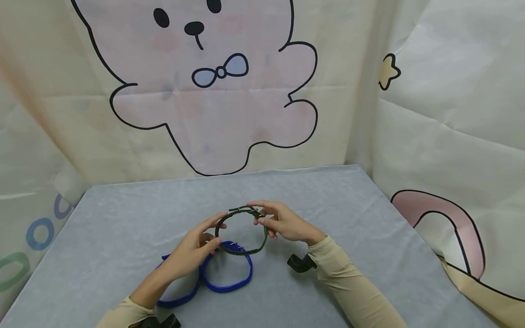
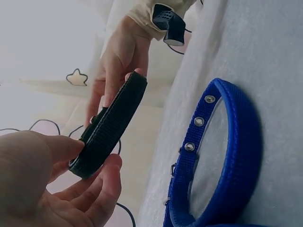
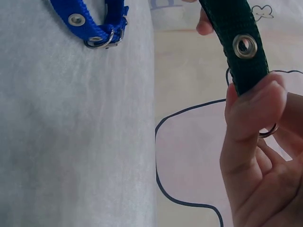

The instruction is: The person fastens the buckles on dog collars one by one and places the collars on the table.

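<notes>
A dark green pet collar (image 1: 242, 253), fastened into a loop, is held up between both hands above the table. My left hand (image 1: 192, 251) pinches its left side between thumb and fingers. At the other side, my right hand (image 1: 287, 223) grips the band near the buckle end, its thumb pressed on the strap beside a metal eyelet (image 3: 245, 46). Below lies a blue collar (image 1: 224, 289) in a closed loop, its eyelets (image 2: 199, 121) showing in the left wrist view. Another blue loop (image 1: 177, 302) beside it is partly hidden under my left forearm.
A grey cloth covers the table (image 1: 328, 196). Behind it hangs a curtain (image 1: 336, 114) with a cartoon bear, and more printed fabric (image 1: 451, 136) rises along the right side. Black wrist cameras (image 1: 301, 263) sit at both cuffs.
</notes>
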Motion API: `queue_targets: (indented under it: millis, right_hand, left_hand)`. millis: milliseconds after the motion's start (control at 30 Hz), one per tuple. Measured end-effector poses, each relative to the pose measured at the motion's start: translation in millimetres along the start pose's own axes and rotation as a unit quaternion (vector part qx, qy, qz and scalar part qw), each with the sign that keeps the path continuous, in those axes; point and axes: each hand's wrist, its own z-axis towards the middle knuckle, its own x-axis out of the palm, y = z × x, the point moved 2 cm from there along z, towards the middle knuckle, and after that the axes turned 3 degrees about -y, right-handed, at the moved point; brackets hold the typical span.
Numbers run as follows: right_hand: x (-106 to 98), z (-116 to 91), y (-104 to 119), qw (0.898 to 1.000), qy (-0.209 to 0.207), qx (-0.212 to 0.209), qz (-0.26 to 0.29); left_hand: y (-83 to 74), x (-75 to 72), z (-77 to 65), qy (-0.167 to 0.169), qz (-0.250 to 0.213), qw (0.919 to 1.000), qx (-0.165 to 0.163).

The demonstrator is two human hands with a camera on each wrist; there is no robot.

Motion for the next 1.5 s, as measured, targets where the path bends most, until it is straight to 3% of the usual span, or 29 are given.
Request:
queue_targets:
  millis: [200,467,700,1200,1500]
  right_hand:
    - [-1,3,-8,1.000,-0.010,0.014,-0.005]
    - [-10,2,-13,0.999,-0.027,0.032,-0.012]
    - [-17,-5,-20,0.999,-0.032,0.037,-0.007]
    - [-26,-13,-26,0.999,-0.038,0.028,-0.018]
    - [-36,-20,-31,0.998,-0.024,0.039,-0.035]
  left_hand:
    - [4.3,0.9,10.5,0.002,0.000,1.0000,0.008]
    - [6.6,5.5,27.8,0.009,0.000,0.9999,-0.006]
    - [8.2,12.2,37.6,0.027,-0.006,0.9996,0.010]
    - [7.4,19.0,46.1,0.041,-0.003,0.9990,0.013]
    - [1.5,29.4,53.3,0.055,0.009,0.9984,-0.005]
